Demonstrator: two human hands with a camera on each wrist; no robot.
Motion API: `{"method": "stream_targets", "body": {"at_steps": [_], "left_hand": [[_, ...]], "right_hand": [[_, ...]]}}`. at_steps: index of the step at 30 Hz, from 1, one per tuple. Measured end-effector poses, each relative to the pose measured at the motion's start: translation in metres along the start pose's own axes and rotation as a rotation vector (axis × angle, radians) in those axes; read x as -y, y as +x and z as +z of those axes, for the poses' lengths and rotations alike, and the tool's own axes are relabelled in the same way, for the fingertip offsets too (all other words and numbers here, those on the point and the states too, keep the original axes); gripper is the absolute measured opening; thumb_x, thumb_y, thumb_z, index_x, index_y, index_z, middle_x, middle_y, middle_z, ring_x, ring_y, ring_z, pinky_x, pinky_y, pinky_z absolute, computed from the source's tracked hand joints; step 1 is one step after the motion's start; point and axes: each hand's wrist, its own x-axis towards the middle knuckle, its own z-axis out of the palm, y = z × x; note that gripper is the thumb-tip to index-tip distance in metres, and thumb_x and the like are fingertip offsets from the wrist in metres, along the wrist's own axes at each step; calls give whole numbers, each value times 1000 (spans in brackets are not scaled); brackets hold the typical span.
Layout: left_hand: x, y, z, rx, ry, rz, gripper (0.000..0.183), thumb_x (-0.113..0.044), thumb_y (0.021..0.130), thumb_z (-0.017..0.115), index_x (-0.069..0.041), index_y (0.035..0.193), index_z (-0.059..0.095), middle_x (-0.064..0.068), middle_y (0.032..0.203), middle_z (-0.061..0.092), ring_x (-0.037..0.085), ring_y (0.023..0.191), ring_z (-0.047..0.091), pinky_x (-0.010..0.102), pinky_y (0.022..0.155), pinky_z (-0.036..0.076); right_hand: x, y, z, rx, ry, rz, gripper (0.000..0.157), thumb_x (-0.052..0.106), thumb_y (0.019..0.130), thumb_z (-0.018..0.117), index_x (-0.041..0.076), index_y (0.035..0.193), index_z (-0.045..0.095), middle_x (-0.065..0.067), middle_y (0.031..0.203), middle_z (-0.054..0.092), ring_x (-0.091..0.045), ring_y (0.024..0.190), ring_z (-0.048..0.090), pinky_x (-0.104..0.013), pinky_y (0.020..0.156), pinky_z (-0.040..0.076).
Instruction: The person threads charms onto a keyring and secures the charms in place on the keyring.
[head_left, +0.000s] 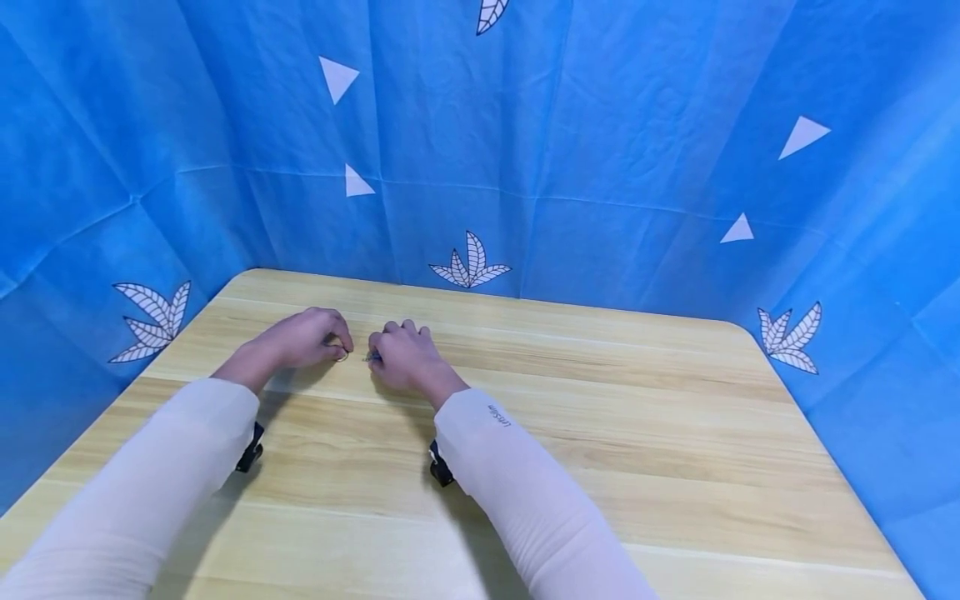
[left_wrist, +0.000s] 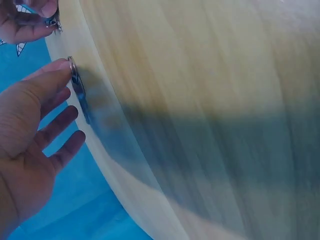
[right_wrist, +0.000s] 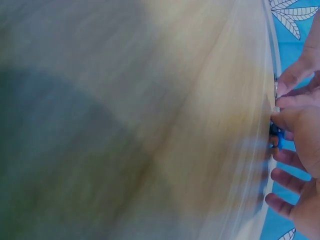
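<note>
My left hand pinches a thin metal ring between thumb and fingertip, low over the wooden table. In the left wrist view the other fingers of that hand are spread and loosely bent. A short way to its right, my right hand pinches a small blue trinket with an orange patch. A bit of silvery chain sticks out from the right fingertips. The two hands face each other with a narrow gap between them. Fingers hide most of the trinket.
A blue curtain with white leaf and triangle prints hangs behind and beside the table. The table's far edge runs just beyond the hands. Black straps show under both white sleeves.
</note>
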Motion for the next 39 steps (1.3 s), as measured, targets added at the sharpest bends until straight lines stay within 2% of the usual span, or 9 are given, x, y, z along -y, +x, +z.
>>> {"method": "stream_targets", "body": {"at_steps": [5,9,13,17,22,24,27,33,39], "left_hand": [[-6,4,-1,29,48,16,14,-1,83,69,-15,80,69,-1,90,62,19,86,57,39,76,47],[-15,5,-2,73,123,-19,28,8,77,56,-19,72,60,-1,88,55,20,82,47,39,67,40],[-22,4,-3,111,189,-71,31,10,68,45,-20,71,53,2,95,47,24,85,38,42,68,32],[-23,2,-2,130,207,-82,28,9,71,44,-19,73,50,2,100,41,26,89,35,44,69,31],[-21,2,1,140,9,-257,10,-9,88,45,-17,82,48,3,101,37,26,94,31,42,74,28],[-19,2,3,133,-69,-320,12,-19,94,42,-17,84,48,3,100,37,26,96,29,44,77,25],[-16,1,6,132,-72,-310,17,-21,96,39,-17,83,49,2,97,38,26,95,29,44,78,23],[-8,-6,11,55,69,-163,26,2,87,37,-21,78,44,-2,81,40,23,78,30,38,68,21],[-4,-10,8,-30,-111,-158,25,7,89,34,-15,81,44,2,73,43,25,74,32,39,69,22]], "right_hand": [[-1,-1,-1,-8,-2,1,9,36,95,53,31,97,60,8,106,52,-18,94,43,-38,79,36],[-2,-2,-3,-3,10,1,7,36,94,54,30,93,58,8,103,50,-18,92,42,-38,79,36],[-3,-3,-5,2,23,0,8,35,94,54,30,90,57,8,100,50,-19,92,41,-38,78,35],[-4,-3,-5,4,26,2,9,35,94,53,29,90,57,8,100,50,-19,91,41,-38,78,35],[-4,-3,-5,-3,26,6,9,35,94,53,28,90,57,7,100,50,-19,90,42,-39,78,36],[-4,-3,-5,-2,26,4,9,34,94,53,28,89,56,7,100,50,-19,89,41,-39,78,36],[-4,-2,-5,3,24,0,9,33,94,53,27,88,56,7,99,49,-18,89,41,-39,77,36],[-5,-2,-5,5,42,-15,7,30,92,53,27,86,56,8,94,48,-17,87,40,-37,75,35],[-7,-2,-4,0,91,-35,7,23,91,54,26,85,57,8,91,49,-16,86,41,-36,76,36]]}}
